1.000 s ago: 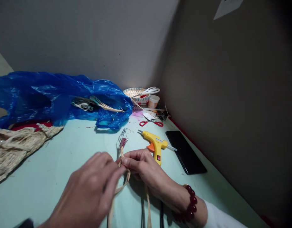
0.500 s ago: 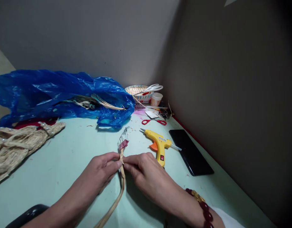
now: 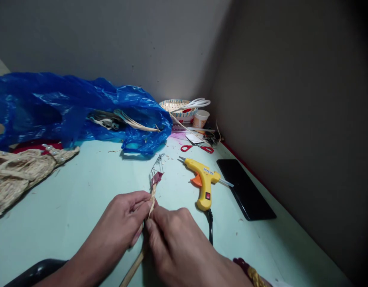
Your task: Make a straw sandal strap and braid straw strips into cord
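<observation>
My left hand [image 3: 124,221] and my right hand [image 3: 174,243] meet at the middle of the table, both pinched on a tan braided straw strip [image 3: 152,198]. The strip's far end is clamped by a small pink binder clip [image 3: 155,175] lying on the pale green table [image 3: 82,187]. Loose strip ends [image 3: 131,271] trail down toward me under my hands. A dark red bead bracelet [image 3: 246,271] circles my right wrist.
A yellow glue gun [image 3: 204,181] with a black cord lies right of the clip, a black phone [image 3: 245,187] beyond it. Red scissors [image 3: 197,148], a basket [image 3: 178,108] with white scissors and a cup [image 3: 200,118] sit at the back. Blue plastic bag [image 3: 67,111] and woven straw piece [image 3: 19,171] at left.
My hands have drawn closer to me and closed together on the strip; my right hand now covers more of it. The view has shifted slightly downward.
</observation>
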Motion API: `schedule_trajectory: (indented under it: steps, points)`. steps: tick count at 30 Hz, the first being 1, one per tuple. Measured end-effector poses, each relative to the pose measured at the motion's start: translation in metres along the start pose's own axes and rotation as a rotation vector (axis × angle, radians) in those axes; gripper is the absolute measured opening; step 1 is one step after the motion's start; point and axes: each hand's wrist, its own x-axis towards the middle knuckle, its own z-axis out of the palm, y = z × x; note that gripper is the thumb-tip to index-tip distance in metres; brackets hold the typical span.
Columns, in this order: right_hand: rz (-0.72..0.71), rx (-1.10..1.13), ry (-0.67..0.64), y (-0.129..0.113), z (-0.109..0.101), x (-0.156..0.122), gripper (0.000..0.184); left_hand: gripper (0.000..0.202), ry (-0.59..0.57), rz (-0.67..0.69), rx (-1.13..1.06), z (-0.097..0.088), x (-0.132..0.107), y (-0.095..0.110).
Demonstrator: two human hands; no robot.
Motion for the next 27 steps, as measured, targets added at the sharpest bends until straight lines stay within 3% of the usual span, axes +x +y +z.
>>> schedule_trajectory:
  steps: [2,4,7,10,16,20,24,27]
  points:
    - [-0.069,-0.188,-0.079,-0.001,0.007,0.003,0.02,0.028,-0.068,-0.023,-0.033,-0.004,0.0,-0.001]
    - [-0.13,-0.362,-0.113,0.001,0.013,0.006,0.032,0.027,-0.066,-0.01,-0.07,-0.007,0.0,0.0]
    - [-0.2,-0.387,-0.099,0.005,0.018,0.008,0.037,0.03,-0.053,-0.005,-0.078,-0.007,0.002,0.001]
    - [-0.171,-0.155,-0.024,0.01,0.012,0.007,0.012,0.034,-0.055,-0.019,-0.1,-0.003,0.003,0.001]
    - [0.126,0.22,0.231,0.017,-0.009,0.017,0.017,0.031,-0.028,-0.012,0.082,0.0,0.004,-0.009]
    - [0.236,0.434,0.154,0.019,-0.008,0.03,0.012,0.031,-0.014,0.018,0.221,-0.006,0.009,-0.021]
    - [0.275,0.922,0.046,0.019,-0.006,0.037,0.017,0.038,-0.094,-0.016,0.195,-0.006,0.009,-0.026]
    - [0.317,1.113,-0.012,0.017,-0.01,0.041,0.022,0.04,-0.064,-0.052,0.188,-0.002,0.006,-0.027]
